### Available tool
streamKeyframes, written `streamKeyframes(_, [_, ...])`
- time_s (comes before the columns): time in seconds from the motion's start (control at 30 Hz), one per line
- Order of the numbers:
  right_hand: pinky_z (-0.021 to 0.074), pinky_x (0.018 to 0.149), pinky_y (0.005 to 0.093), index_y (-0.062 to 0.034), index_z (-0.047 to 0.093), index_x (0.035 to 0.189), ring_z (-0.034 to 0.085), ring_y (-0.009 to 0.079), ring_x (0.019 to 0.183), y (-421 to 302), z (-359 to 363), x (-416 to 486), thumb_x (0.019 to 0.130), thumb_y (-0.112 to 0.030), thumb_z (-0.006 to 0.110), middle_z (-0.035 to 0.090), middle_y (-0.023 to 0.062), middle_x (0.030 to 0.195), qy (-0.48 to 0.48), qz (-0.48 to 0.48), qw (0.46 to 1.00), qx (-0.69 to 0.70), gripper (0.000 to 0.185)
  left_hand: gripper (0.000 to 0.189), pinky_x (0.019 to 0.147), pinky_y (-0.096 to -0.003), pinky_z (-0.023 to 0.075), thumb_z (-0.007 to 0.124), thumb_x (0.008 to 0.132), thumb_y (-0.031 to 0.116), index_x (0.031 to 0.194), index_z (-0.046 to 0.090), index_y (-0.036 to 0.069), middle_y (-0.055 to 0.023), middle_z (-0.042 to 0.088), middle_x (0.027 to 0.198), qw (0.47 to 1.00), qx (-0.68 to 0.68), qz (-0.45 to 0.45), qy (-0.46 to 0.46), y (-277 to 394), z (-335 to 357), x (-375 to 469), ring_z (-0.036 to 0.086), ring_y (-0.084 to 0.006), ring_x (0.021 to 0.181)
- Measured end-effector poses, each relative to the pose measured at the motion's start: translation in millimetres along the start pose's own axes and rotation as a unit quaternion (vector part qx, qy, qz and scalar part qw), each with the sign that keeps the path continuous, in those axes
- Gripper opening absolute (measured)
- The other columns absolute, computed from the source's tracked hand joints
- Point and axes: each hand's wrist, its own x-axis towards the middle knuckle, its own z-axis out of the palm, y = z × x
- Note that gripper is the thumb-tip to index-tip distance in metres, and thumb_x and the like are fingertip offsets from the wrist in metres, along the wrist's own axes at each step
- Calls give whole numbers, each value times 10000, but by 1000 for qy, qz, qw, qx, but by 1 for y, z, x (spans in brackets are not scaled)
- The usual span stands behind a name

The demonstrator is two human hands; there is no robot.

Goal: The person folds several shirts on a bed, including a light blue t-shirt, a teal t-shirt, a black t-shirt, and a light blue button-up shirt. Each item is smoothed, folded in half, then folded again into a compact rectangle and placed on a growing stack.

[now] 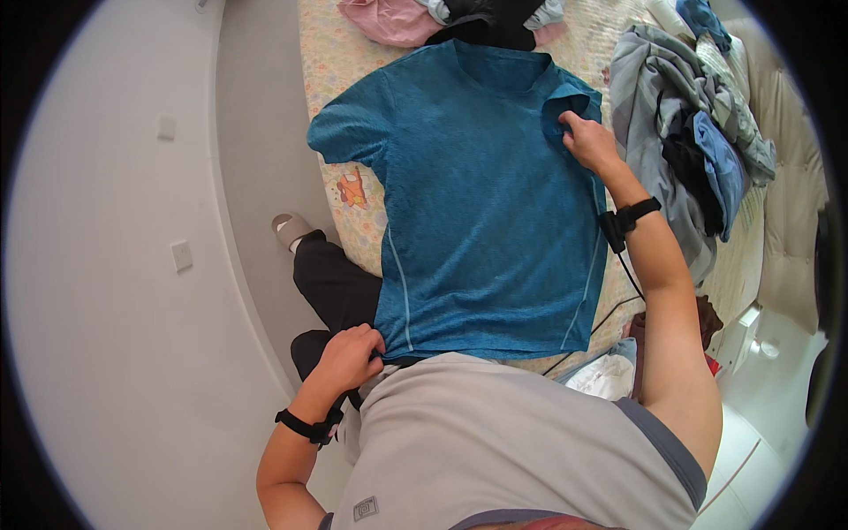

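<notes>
A blue short-sleeved T-shirt [490, 199] is spread over the bed, its neckline away from me and its hem by my waist. Its left sleeve lies stretched outward. The right sleeve [565, 109] is turned in over the shirt's shoulder, and my right hand [588, 140] grips it between thumb and fingers. At the lower left corner of the hem, my left hand [351, 358] pinches the fabric; the fingertips are partly hidden.
The bed's patterned sheet [354, 189] shows around the shirt. Beyond the collar lie pink and black clothes [391, 23]. A grey quilt [652, 86] with black and blue garments is heaped at right. A black cable [613, 308] runs from my right wrist strap. A wall [119, 265] stands left.
</notes>
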Motion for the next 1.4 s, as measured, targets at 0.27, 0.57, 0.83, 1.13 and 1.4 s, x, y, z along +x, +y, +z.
streamKeyframes(0.27, [533, 790, 495, -118, 595, 1055, 680, 372, 972, -2, -12, 1, 899, -214, 612, 713, 156, 986, -115, -37, 992, 31, 183, 170, 743, -435, 511, 708, 742, 93, 894, 634, 78, -113, 605, 870, 1000, 3, -12, -12, 1, 0, 0, 624, -335, 859])
streamKeyframes(0.57, [534, 781, 490, -94, 602, 991, 678, 365, 967, -7, -17, -10, 897, -217, 623, 711, 152, 974, -116, -70, 991, -21, 157, 176, 751, -436, 512, 711, 739, 93, 897, 635, 74, -115, 612, 877, 1000, 0, -13, -13, 0, 0, 0, 626, -338, 869])
streamKeyframes(0.83, [520, 743, 444, -54, 626, 1002, 679, 364, 863, -14, -37, -14, 929, -262, 664, 703, 157, 892, -185, -102, 957, 199, 224, 179, 747, -439, 513, 716, 740, 101, 898, 638, 74, -117, 615, 877, 1000, 0, -19, -18, 0, -1, 2, 628, -340, 867])
streamKeyframes(1.13, [547, 848, 489, -109, 592, 1230, 672, 412, 1029, 17, -9, 81, 953, -282, 612, 712, 216, 1075, -17, -15, 996, 91, 327, 178, 735, -425, 524, 712, 738, 92, 901, 645, 65, -120, 614, 878, 1000, 6, -8, -4, 1, -1, 1, 639, -329, 851])
streamKeyframes(1.4, [528, 917, 514, -103, 643, 1143, 659, 444, 1078, 46, -10, 116, 955, -364, 594, 705, 221, 1127, -72, 90, 993, -40, 326, 177, 736, -426, 521, 718, 734, 97, 893, 646, 67, -117, 612, 872, 1000, 0, -14, -1, -1, 1, 0, 634, -330, 853])
